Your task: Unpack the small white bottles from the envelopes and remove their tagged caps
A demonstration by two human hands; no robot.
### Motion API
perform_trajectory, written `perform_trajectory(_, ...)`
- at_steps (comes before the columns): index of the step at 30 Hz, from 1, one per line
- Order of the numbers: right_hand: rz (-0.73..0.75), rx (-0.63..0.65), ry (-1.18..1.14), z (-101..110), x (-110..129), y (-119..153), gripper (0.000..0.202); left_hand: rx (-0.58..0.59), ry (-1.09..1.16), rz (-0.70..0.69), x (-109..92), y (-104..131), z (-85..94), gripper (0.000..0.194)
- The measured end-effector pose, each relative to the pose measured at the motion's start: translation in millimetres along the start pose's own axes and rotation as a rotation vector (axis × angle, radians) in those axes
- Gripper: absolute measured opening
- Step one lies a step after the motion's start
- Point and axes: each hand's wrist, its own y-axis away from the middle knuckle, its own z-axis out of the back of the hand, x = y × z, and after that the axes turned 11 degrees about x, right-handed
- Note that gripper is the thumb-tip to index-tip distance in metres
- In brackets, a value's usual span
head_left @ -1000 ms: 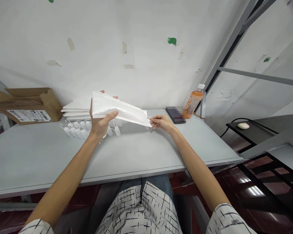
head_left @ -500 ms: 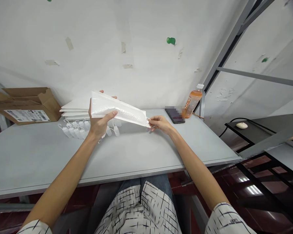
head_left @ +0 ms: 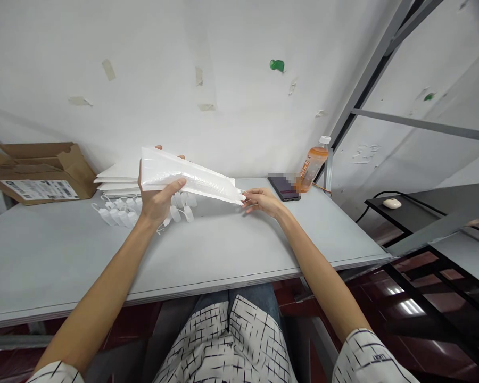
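Observation:
A white padded mailer (head_left: pixel 191 178) is held up over the table, tilted down toward the right. My left hand (head_left: pixel 157 202) grips its wider left part, with the thumb across the front and the other fingers behind. At the narrow right end, my right hand (head_left: pixel 261 202) has its fingertips pinched on a small white piece that seems to have a loop; the fingers hide most of it. Below and behind my left hand lie several small white tags with loops (head_left: pixel 117 215). A stack of white mailers (head_left: pixel 114 178) sits behind them.
An open cardboard box (head_left: pixel 43 173) with a label stands at the left back of the grey table (head_left: pixel 223 244). Toward the right back are a dark phone (head_left: pixel 281 186) and a bottle of orange drink (head_left: pixel 312 165). A white mouse (head_left: pixel 391 204) rests on a black shelf farther right.
The mailer's left end and my left hand have moved slightly left. My right hand keeps its pinch at the right end. The whole view has shifted a little.

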Motion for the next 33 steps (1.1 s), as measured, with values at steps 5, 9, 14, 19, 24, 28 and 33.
perform_trajectory(5, 0.016, 0.064, -0.048, -1.7, 0.6, 0.3, 0.021, -0.032, 0.016, -0.007, 0.0, -0.2, -0.5, 0.051)
perform_trajectory(9, 0.046, 0.067, -0.070, 1.7, -1.8, -1.8, 0.024, -0.023, -0.026, 0.000, 0.2, 0.3, 0.3, 0.045)
perform_trajectory(14, 0.048, 0.016, -0.073, 2.4, -1.4, -2.9, 0.023, -0.030, -0.035, 0.007, 1.0, -0.2, 1.7, 0.046)
perform_trajectory(19, 0.088, -0.097, -0.109, 5.4, 4.8, 0.4, 0.015, -0.047, -0.027, -0.002, -1.1, -1.8, 1.3, 0.052)
perform_trajectory(24, 0.138, -0.166, -0.134, 7.9, 8.4, 2.0, 0.009, -0.048, -0.017, -0.006, -3.1, -1.8, 0.9, 0.050)
perform_trajectory(28, 0.172, -0.220, -0.150, 11.8, 9.0, 2.1, 0.009, -0.061, -0.054, -0.013, -0.3, -2.6, 4.6, 0.052)
perform_trajectory(33, 0.207, -0.254, -0.155, 17.7, 10.0, 3.4, 0.013, -0.074, -0.101, -0.044, 1.7, -4.8, 10.1, 0.056)
